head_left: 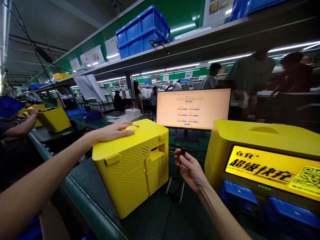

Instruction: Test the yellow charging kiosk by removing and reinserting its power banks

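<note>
Right grip (189, 168) partly hides a black piece (183, 152).

The bare left arm (50, 173) reaches in from the lower left, stretched well forward and slanting up to the right. Its left hand (115, 132) lies palm down, fingers (126, 124) extended and loosely together, pointing right. From the lower right edge, the bare right forearm (220, 208) angles up and leftward; the right hand (188, 166) is raised, thumb (184, 161) and fingertips (177, 154) drawn together in a pinch. The two hands are apart.
</note>
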`<action>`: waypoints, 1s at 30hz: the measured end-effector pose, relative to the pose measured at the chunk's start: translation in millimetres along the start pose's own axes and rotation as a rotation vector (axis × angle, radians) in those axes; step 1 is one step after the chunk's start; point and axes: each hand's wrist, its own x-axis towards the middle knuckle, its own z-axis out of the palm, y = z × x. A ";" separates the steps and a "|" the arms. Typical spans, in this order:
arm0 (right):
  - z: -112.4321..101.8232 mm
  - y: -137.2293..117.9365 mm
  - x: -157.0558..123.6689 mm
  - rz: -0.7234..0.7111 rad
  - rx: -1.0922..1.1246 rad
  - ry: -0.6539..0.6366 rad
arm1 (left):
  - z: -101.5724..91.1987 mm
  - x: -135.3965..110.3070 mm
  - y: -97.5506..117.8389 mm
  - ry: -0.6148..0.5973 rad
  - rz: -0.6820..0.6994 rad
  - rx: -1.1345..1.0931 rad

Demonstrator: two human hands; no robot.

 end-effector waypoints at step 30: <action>48.6 7.3 11.4 -0.428 -1.304 -0.049 | 6.3 9.6 5.3 0.105 -0.188 0.131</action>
